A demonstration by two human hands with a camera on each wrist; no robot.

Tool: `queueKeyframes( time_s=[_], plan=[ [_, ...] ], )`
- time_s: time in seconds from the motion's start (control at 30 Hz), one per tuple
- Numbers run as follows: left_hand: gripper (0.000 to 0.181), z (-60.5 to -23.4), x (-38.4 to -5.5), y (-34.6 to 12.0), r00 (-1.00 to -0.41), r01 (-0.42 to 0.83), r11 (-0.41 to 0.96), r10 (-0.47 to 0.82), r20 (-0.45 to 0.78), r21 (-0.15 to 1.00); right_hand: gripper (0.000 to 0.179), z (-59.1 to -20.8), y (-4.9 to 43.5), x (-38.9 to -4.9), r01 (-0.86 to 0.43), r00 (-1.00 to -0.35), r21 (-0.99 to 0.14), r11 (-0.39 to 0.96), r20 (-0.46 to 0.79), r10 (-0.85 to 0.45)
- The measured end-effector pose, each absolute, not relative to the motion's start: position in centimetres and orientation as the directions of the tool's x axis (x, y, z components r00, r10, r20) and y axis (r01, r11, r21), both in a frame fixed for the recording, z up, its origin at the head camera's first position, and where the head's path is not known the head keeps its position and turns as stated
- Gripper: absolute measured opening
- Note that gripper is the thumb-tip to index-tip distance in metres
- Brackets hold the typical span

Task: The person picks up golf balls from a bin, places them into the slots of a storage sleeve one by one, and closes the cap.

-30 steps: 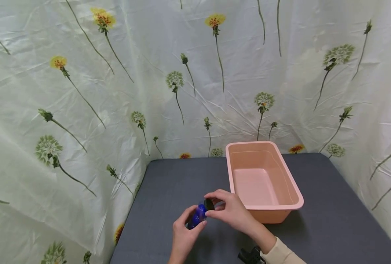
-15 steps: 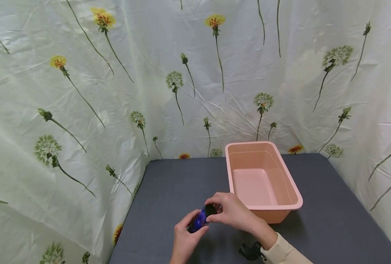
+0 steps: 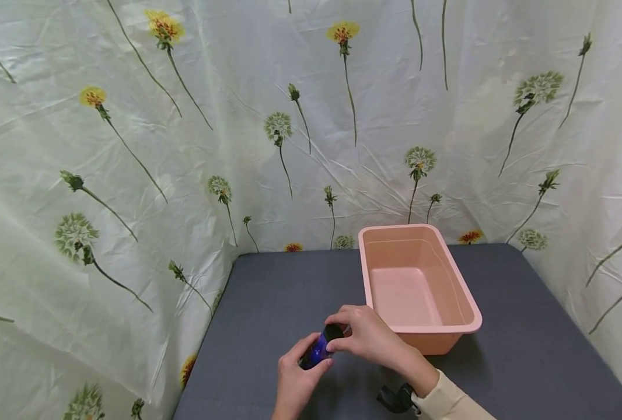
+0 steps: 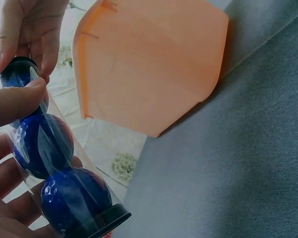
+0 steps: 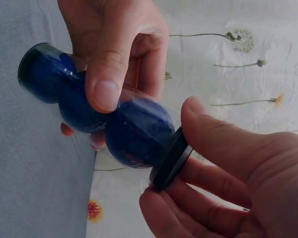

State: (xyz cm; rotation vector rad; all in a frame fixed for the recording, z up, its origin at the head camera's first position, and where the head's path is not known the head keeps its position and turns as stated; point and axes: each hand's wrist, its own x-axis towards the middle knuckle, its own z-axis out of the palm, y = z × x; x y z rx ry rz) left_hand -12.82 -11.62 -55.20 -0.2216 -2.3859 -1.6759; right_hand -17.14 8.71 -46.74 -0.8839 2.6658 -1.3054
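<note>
A clear plastic tube (image 3: 317, 352) of blue golf balls slants above the table between both hands. Three balls show through its wall, among them a middle ball (image 4: 43, 146) and one near the capped end (image 5: 139, 132). My left hand (image 3: 296, 373) grips the tube round its body, thumb on the near side. At the upper end my right hand (image 3: 369, 338) pinches the black cap (image 5: 172, 158) between thumb and fingers. The cap sits at the tube's mouth, partly covered by the fingertips. Another black cap (image 4: 105, 222) closes the opposite end.
A pink plastic basin (image 3: 474, 303) stands on the dark grey table (image 3: 269, 291), just beyond and right of my hands. Behind the table hangs a white curtain (image 3: 248, 70) printed with dandelions. A black strap device (image 3: 397, 399) is worn at the right wrist.
Both hands have shifted slightly down with the tube over the last second, and the cap has tilted more towards the head camera. The basin has stayed in place.
</note>
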Motion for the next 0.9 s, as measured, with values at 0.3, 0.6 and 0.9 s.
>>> queueKeyframes(
  time_s=[0.3,0.6,0.9],
  plan=[
    [0.051,-55.5,-12.9,-11.7,-0.947,0.319,0.321,0.070,0.314,0.892,0.038,-46.6,8.8,-17.2,-0.498,-0.820,-0.684,0.533,0.172,-0.546],
    [0.050,-55.3,-13.0,-11.6,-0.935,0.346,0.289,0.183,0.303,0.893,0.043,-46.4,9.6,-17.3,-0.566,-0.771,-0.632,0.529,0.178,-0.612],
    [0.047,-54.9,-13.5,-11.7,-0.935,0.341,0.323,0.216,0.282,0.883,0.040,-47.0,9.9,-17.2,-0.521,-0.800,-0.685,0.510,0.184,-0.570]
  ],
)
